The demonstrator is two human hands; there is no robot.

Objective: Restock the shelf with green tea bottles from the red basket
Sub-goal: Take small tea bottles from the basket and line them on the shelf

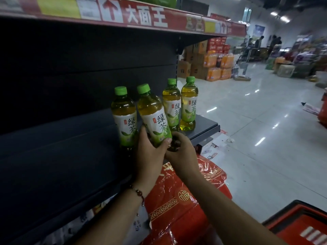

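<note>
Bottle labels (155, 121): 绿茶. Shelf-edge strip (146, 15): 大面王.

Clear glossy plastic bottles (153, 114) w/ paper-look labels, matt dark metal shelf (203, 127), shiny tiled floor (256, 121).

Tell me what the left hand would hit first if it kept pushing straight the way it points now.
Probably the dark back panel. The left hand points up and into the shelf, carrying the tilted bottle; the upright bottle beside it may brush. Depth is unclear.
</note>
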